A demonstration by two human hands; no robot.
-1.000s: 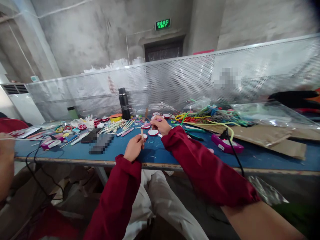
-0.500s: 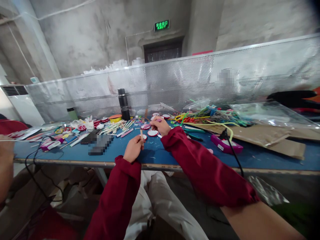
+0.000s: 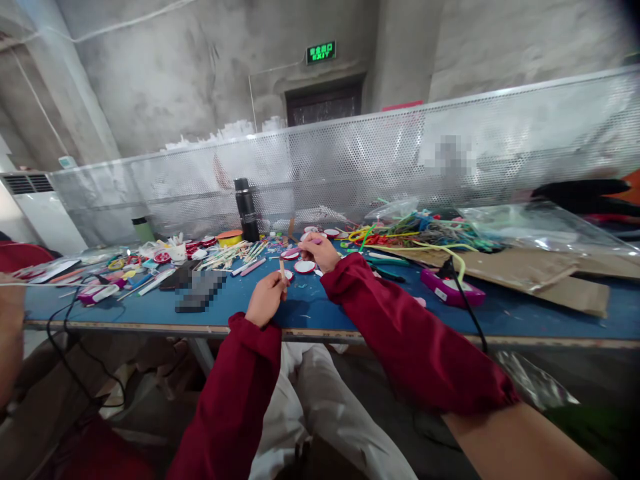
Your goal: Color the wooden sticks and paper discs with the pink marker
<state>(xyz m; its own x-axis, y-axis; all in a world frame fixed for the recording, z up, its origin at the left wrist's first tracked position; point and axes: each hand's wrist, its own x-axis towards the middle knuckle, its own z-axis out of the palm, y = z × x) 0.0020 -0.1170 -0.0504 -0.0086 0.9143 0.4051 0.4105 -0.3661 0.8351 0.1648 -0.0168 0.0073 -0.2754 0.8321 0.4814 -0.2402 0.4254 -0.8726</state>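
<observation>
My left hand (image 3: 266,298) is closed in a pinch around a thin, flat wooden stick (image 3: 282,268), which points upward above the table's near edge. Further forward and to the right, my right hand (image 3: 321,253) pinches a small pinkish-purple piece (image 3: 317,241); its exact kind is too small to make out. Between and below the hands lies a white disc with a red rim (image 3: 305,267). Another red-rimmed disc (image 3: 289,255) is just left of my right fingers, and one more (image 3: 288,275) is partly hidden behind my left hand.
A black bottle (image 3: 245,210) stands behind scattered sticks (image 3: 235,255). Left are a dark phone-like slab (image 3: 201,291) and a purple power strip (image 3: 103,291). Right are tangled coloured cords (image 3: 425,230), another purple power strip (image 3: 453,289) and cardboard (image 3: 515,270). A person's arm (image 3: 11,333) shows far left.
The camera view has shifted very slightly. Both hands keep nearly the same places and the same holds.
</observation>
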